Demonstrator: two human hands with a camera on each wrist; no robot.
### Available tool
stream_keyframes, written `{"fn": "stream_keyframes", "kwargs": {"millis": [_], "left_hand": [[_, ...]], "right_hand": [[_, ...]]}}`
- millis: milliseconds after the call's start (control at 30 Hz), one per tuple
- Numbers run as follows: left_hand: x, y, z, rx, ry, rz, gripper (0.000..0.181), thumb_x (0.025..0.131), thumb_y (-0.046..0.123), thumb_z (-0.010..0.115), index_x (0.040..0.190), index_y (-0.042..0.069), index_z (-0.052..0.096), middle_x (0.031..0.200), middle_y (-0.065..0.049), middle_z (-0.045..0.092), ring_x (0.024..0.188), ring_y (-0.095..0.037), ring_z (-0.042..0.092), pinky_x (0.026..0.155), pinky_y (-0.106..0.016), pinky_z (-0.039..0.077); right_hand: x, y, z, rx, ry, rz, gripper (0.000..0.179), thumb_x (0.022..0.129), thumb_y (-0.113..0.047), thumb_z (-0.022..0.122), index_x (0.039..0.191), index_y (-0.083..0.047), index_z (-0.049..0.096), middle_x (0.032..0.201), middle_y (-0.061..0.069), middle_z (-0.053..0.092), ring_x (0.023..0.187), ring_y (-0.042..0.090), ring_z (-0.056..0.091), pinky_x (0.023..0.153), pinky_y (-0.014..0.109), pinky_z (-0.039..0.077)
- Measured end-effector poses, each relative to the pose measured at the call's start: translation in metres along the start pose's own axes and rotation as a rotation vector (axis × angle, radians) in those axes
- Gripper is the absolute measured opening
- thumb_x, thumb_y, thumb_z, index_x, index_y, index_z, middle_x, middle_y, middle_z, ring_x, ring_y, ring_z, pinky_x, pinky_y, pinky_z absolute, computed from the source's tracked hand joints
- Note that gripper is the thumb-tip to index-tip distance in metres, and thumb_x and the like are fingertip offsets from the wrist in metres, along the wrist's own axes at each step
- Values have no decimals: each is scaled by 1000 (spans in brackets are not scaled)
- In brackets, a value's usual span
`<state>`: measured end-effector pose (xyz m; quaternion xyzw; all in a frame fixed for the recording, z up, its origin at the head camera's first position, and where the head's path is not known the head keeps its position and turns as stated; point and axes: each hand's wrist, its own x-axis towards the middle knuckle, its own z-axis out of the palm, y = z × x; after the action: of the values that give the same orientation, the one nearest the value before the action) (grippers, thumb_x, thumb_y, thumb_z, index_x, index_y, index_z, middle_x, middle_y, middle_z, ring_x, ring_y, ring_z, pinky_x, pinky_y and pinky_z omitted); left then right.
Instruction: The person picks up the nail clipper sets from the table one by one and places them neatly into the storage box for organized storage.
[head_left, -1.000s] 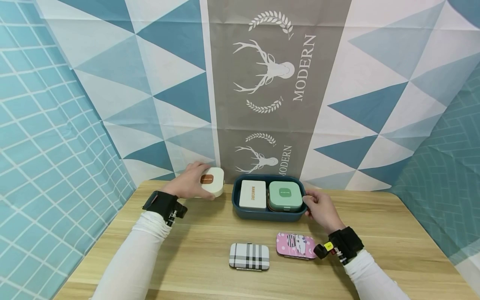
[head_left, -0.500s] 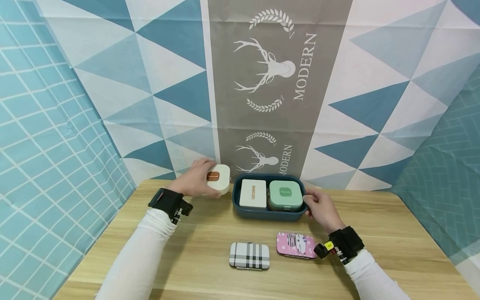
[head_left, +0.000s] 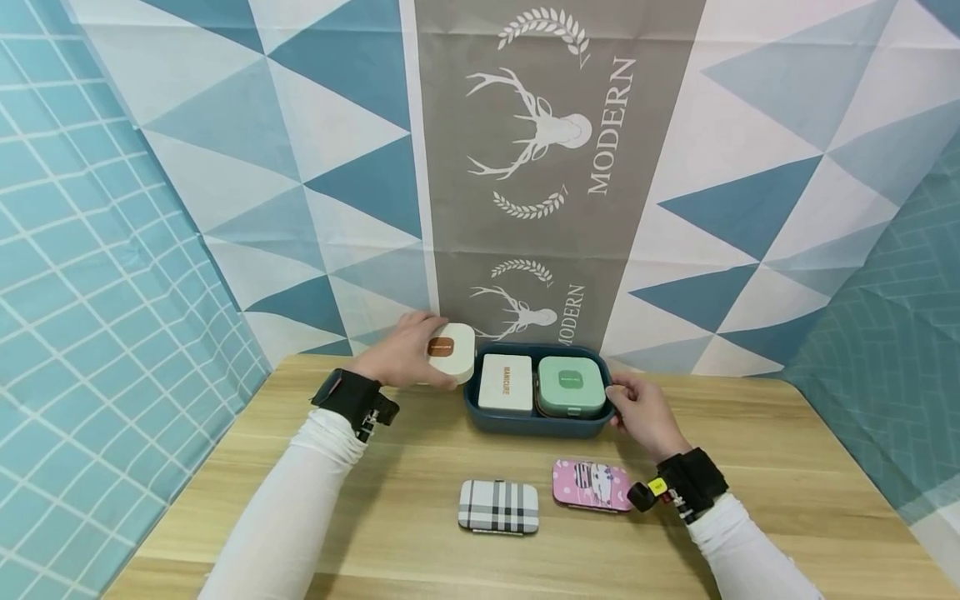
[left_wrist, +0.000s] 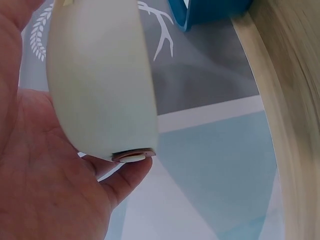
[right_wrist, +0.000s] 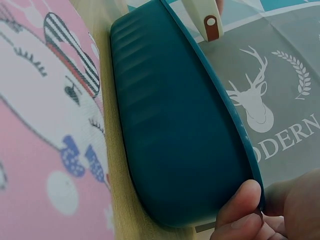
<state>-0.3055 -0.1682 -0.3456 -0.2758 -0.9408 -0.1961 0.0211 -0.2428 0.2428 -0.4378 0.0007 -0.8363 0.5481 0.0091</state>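
In the head view my left hand (head_left: 405, 352) grips a cream rounded square case (head_left: 454, 367) with a brown label, held up at the left end of a dark blue bin (head_left: 540, 423). The left wrist view shows the case's pale side (left_wrist: 102, 80) between thumb and fingers, with a brown tab at its end. My right hand (head_left: 643, 413) pinches the bin's right rim between thumb and fingers. Inside the bin, a white box lettered MANICURE (head_left: 506, 383) stands left of a mint green case (head_left: 572, 383).
On the wooden table (head_left: 405, 533) in front of the bin lie a plaid flat case (head_left: 498, 505) and a pink cat-print case (head_left: 592, 484). The pink one is close to the right wrist's camera. A patterned cloth backdrop (head_left: 525, 225) rises right behind the bin.
My left hand has carried the cream case rightward and slightly up, from beside the bin to its left rim. The right hand stays on the bin's rim.
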Motion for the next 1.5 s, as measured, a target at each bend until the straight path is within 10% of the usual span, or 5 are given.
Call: {"fn": "stream_keyframes", "kwargs": {"millis": [1500], "left_hand": [[42,55,26,24,-44,49,113,71,53,94,159,2,45,151,-15,48,136,-34,41,111,-47,44]], "right_hand": [[0,-1,0,-2,7,19,47,114,-20,52,154,3,47,92,13,59,73,26,64,62,33,55]]}}
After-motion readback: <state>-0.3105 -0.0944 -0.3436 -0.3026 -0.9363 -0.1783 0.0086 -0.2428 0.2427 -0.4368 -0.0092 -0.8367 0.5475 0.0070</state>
